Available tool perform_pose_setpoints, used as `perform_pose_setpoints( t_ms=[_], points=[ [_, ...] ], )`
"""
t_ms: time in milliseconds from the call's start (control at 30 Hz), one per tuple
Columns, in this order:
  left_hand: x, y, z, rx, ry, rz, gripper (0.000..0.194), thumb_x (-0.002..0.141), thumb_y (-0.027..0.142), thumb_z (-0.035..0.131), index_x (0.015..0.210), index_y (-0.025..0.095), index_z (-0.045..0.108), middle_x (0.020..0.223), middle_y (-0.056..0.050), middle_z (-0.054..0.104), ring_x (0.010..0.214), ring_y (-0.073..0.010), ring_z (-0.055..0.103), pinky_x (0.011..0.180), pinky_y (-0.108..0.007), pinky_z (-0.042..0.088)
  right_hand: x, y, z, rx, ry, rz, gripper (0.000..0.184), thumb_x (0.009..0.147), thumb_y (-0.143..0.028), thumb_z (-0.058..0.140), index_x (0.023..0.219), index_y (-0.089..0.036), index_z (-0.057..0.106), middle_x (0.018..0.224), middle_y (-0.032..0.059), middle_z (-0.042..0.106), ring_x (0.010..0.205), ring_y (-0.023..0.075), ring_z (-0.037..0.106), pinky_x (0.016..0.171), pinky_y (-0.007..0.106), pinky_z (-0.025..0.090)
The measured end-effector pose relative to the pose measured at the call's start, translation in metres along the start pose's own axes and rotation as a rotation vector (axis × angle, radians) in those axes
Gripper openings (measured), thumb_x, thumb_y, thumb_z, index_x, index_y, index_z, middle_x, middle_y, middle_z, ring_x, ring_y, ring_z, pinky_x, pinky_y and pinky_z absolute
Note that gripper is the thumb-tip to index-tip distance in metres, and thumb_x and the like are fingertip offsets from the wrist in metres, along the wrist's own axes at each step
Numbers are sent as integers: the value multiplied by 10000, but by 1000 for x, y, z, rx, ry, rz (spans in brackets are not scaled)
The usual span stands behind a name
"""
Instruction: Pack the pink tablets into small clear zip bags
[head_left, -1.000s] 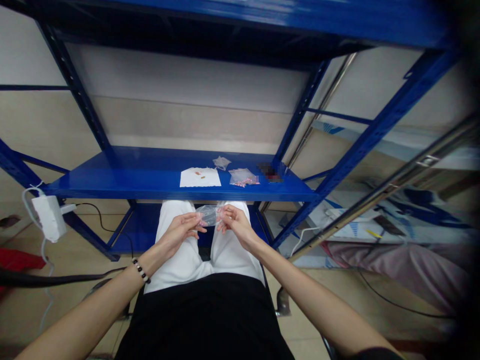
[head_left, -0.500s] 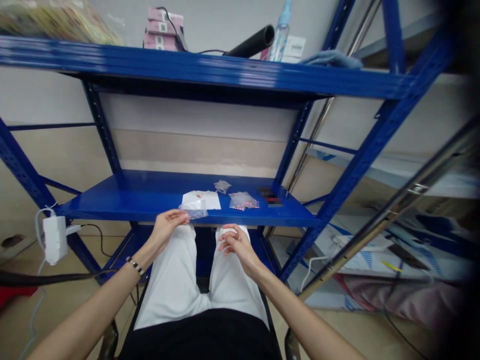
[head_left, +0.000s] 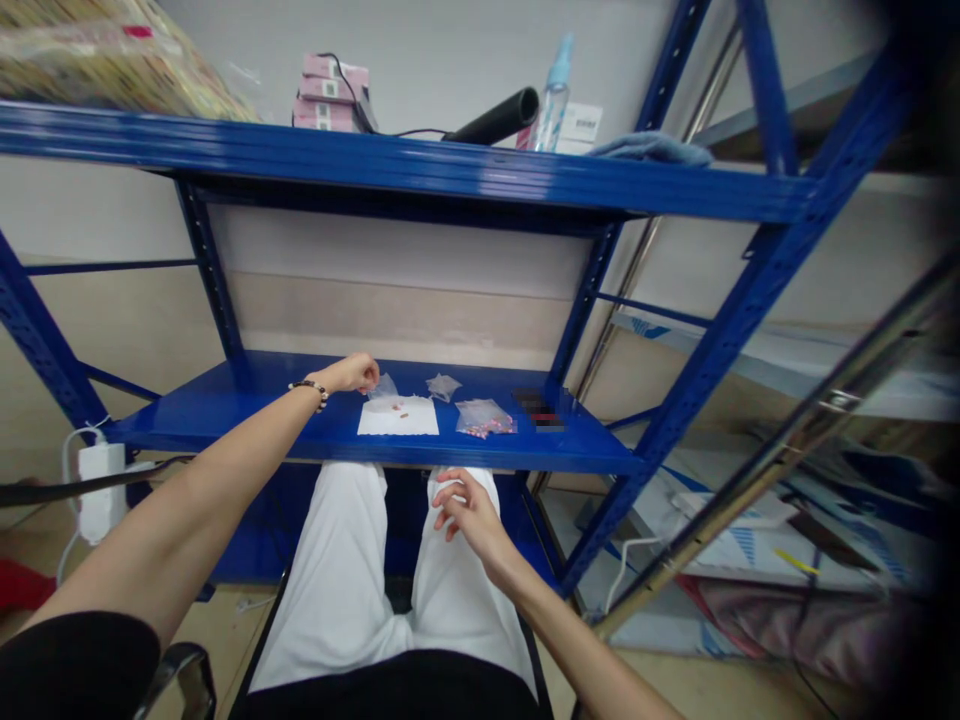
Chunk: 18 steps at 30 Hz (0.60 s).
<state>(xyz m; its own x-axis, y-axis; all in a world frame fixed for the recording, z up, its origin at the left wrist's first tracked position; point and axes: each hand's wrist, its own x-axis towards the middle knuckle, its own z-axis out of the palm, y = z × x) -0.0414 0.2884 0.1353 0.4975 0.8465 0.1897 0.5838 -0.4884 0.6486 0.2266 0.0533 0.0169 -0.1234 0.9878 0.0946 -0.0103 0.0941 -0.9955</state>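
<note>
White labels (head_left: 330, 89) on stacked pink boxes (head_left: 311, 105), print too small to read. Left hand (head_left: 364, 373): fingers pinched on crinkled clear plastic bag (head_left: 385, 388), by back edge of white paper sheet (head_left: 397, 425), near front of blue metal shelf (head_left: 247, 390). Right hand (head_left: 466, 508): fingers loosely curled, apart, empty, over white trousers (head_left: 446, 600), short of shelf edge. Transparent bag of small pink pieces (head_left: 484, 416) right of paper.

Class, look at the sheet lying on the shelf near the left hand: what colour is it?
The sheet is white, as the head view shows.
</note>
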Motion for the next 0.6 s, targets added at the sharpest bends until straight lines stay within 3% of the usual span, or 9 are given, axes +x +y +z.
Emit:
perform_pose_setpoints(
  t_ms=[300, 467, 600],
  points=[
    [10, -3, -5, 217, -104, 46, 111, 632, 97, 673, 729, 132, 713, 539, -10, 663, 517, -144, 622, 534, -215, 423, -1, 1, -1, -50, -49, -50, 314, 717, -193, 480, 1029, -192, 516, 812, -16, 587, 525, 107, 619, 382, 163, 405],
    [13, -5, -6, 271, -112, 55, 176, 687, 216, 736, 841, 132, 729, 595, -33, 693, 529, -143, 624, 550, -223, 418, 2, 2, -1, -76, -57, -32, 310, 690, -169, 463, 990, -176, 536, 786, -12, 583, 506, 101, 602, 368, 158, 385],
    [11, -4, -10, 281, -123, 57, 219, 702, 297, 756, 825, 118, 723, 657, -64, 714, 550, -157, 640, 556, -231, 423, 2, 2, 0, -97, -60, -19, 284, 688, -159, 460, 954, -165, 558, 771, -9, 579, 502, 94, 590, 370, 155, 382]
  ],
)
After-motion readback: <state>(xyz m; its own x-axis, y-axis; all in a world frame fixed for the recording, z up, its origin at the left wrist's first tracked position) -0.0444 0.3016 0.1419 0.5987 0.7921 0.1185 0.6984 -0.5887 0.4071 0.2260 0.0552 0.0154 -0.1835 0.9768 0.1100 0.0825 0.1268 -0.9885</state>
